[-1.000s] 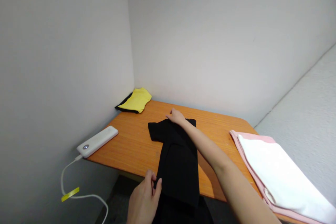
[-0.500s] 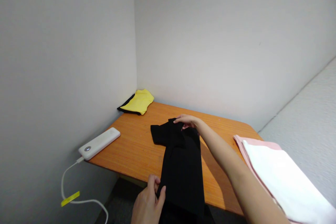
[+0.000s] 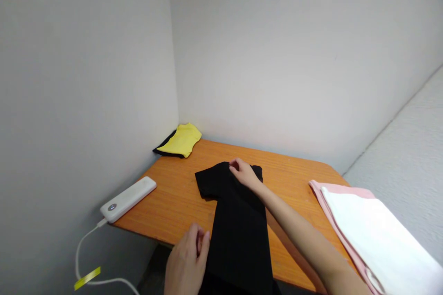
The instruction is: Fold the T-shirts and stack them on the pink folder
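A black T-shirt (image 3: 240,226) lies on the wooden table, narrowed lengthwise, with one short sleeve spread to the left and its lower end at the near edge. My right hand (image 3: 245,174) rests over its collar area, thumb and forefinger apart with a gap between them and nothing visibly pinched. Beside the shirt's lower left edge is my left hand (image 3: 187,258), its fingers loosely curled and the thumb apart, close against the cloth. No fabric shows in its grasp.
Yellow cloth (image 3: 182,140) lies over black cloth (image 3: 162,148) in the far left corner. A white power bank (image 3: 129,198) with a cable (image 3: 78,253) sits at the left edge. White cloth (image 3: 374,235) on pink cloth (image 3: 316,189) covers the right side. Walls border the wooden table (image 3: 294,179).
The bunched cloth near the collar now lies flatter, and the sleeve is spread smoother. My right hand has loosened at the collar. My left hand has shifted slightly left, off the shirt's edge.
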`<state>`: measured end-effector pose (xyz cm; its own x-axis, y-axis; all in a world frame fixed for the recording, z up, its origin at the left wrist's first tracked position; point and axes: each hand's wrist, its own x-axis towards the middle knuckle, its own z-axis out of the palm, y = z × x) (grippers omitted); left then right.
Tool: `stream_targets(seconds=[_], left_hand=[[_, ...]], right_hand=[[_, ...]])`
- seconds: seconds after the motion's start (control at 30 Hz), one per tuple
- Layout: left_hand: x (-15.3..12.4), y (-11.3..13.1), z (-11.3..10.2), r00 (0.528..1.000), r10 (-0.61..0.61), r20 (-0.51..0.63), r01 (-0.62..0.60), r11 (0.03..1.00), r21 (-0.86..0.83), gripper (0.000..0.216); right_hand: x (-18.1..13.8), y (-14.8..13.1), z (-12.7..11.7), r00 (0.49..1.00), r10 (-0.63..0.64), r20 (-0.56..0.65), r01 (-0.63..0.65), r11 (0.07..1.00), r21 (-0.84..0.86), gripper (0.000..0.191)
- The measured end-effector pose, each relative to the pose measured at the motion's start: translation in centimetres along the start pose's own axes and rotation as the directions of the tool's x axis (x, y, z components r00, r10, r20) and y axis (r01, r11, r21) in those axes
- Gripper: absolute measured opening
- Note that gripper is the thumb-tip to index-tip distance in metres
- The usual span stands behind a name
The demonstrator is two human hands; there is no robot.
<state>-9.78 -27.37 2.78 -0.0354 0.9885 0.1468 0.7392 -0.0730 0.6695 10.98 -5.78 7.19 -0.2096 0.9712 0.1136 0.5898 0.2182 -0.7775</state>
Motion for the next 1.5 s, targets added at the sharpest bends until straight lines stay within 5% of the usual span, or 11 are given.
stream_targets(seconds=[0.1,0.2,0.37,0.5,0.67,0.93,1.17,1.37,1.5], left_hand=[[3.7,1.7,-0.3,0.975,0.204,-0.091,-0.203,0.979,0.020,0.022],[8.9,3.2,0.0,0.935,0.342,-0.098,-0.327,0.935,0.140,0.022],[18.7,2.8,0.7,0.989,0.142,-0.044,-0.115,0.916,0.385,0.028],[23.3,0.1,1.5,1.000,-0.016,-0.007,0.017,0.909,0.415,0.037],[24.6,-2.7,2.2,0.995,-0.061,0.078,0.030,0.937,0.348,0.042],[26.0,-3.1,0.3,0.962,0.048,0.270,-0.052,0.999,0.005,0.052],[27.3,1.2,-0.3,0.935,0.014,0.354,-0.002,0.999,-0.035,0.045],[27.8,6.6,4.2,0.902,-0.046,0.429,0.036,0.999,0.032,0.030],[27.6,8.1,6.9,0.883,-0.117,0.455,0.072,0.991,0.116,0.031]], right_hand=[[-3.2,2.7,-0.9,0.988,-0.126,-0.094,0.098,0.960,-0.262,0.036],[-5.8,3.8,-0.1,0.964,-0.265,-0.026,0.209,0.812,-0.545,0.053],[-5.7,2.1,1.6,0.971,-0.225,0.077,0.225,0.760,-0.610,0.081],[-3.7,0.8,2.2,0.987,-0.061,0.152,0.137,0.811,-0.568,0.108],[-2.9,1.6,2.9,0.963,0.068,0.262,0.084,0.847,-0.526,0.111],[-3.5,3.1,4.6,0.993,-0.036,0.111,0.095,0.803,-0.589,0.109],[-3.7,3.1,4.5,0.992,-0.090,0.088,0.125,0.807,-0.577,0.110],[-3.8,2.9,3.9,0.989,-0.075,0.131,0.138,0.799,-0.586,0.098],[-4.4,2.1,3.0,0.979,-0.041,0.199,0.152,0.800,-0.581,0.084]])
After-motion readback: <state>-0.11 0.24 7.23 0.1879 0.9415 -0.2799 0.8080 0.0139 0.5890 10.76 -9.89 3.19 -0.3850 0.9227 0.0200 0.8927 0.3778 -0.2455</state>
